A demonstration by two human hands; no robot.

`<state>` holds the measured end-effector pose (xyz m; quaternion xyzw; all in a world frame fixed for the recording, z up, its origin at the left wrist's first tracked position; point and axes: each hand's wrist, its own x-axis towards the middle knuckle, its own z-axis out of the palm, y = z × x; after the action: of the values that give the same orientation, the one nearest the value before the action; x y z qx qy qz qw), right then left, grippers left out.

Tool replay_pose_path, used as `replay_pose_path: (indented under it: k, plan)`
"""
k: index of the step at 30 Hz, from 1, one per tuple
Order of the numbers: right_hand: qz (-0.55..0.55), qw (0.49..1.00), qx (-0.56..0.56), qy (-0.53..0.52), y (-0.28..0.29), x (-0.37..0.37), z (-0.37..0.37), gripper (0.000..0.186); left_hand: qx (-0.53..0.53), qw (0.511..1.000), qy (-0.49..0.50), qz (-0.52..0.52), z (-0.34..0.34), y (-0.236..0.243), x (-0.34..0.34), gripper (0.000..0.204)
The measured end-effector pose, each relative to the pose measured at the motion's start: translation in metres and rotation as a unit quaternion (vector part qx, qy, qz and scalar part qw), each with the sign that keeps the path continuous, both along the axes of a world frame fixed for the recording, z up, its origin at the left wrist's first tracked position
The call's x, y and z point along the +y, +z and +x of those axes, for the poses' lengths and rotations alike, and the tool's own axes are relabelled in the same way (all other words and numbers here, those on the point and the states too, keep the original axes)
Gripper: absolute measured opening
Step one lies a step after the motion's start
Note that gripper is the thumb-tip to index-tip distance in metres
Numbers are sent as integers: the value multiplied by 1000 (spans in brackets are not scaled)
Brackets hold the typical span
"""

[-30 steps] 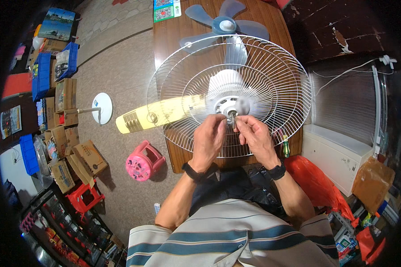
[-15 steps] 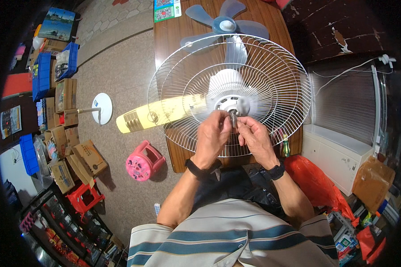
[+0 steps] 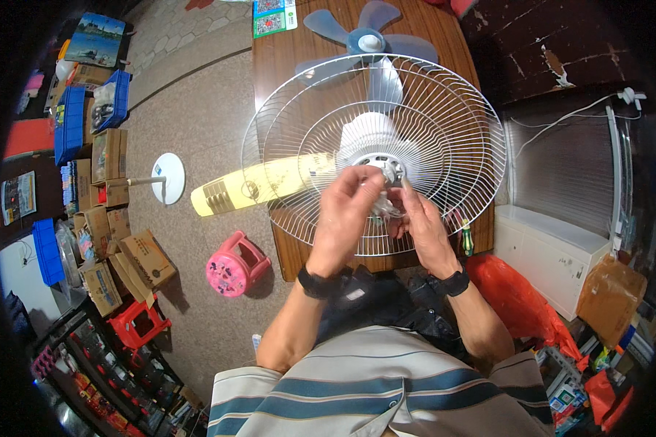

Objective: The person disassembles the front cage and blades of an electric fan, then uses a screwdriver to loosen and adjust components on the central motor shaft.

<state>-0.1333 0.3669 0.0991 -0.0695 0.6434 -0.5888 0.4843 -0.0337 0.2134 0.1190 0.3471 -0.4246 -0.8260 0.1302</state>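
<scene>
A round white wire fan guard point(image 3: 452, 138) lies in front of me, mounted at the white motor hub point(image 3: 380, 159) of a fan with a yellow body point(image 3: 259, 185). Over the guard's near half, my left hand point(image 3: 346, 215) is closed, thumb and fingers pinched close to the hub; what they hold is hidden. A small crumpled clear plastic bag point(image 3: 384, 207) sits between my hands. My right hand point(image 3: 423, 224) is closed on this bag, its thumb up beside the hub. Beyond the guard rests a blue-grey five-blade fan blade point(image 3: 364, 41).
Under the fan stands a brown wooden table point(image 3: 277, 73). A green-handled screwdriver point(image 3: 467, 238) lies at its right edge, near a red plastic bag point(image 3: 514, 298) and a white cabinet point(image 3: 550, 247). To the left are a pink stool point(image 3: 227, 273), a round white base point(image 3: 169, 178) and cardboard boxes point(image 3: 146, 258).
My hands have moved slightly apart, and the left has turned over toward the hub. The clear bag between them shows more now. The fan and guard have barely shifted.
</scene>
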Motion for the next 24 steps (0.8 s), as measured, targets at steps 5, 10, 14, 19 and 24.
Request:
replay_pose_path:
  k: [5,10,14,19,24]
  plan:
    - [-19,999,-40,17,18,8,-8,66,-10,880,-76,-470,8,23,46,25]
    - [-17,997,-55,49,16,5,8,44,-56,917,-27,-395,36,0,60,23]
    - [-13,997,-42,68,10,-1,19,36,-85,955,16,-285,49,-14,50,21]
    - [25,991,116,53,14,3,25,38,-28,988,-11,-151,47,4,41,20]
    - [7,970,244,13,18,0,39,33,-32,997,24,-60,46,5,43,21]
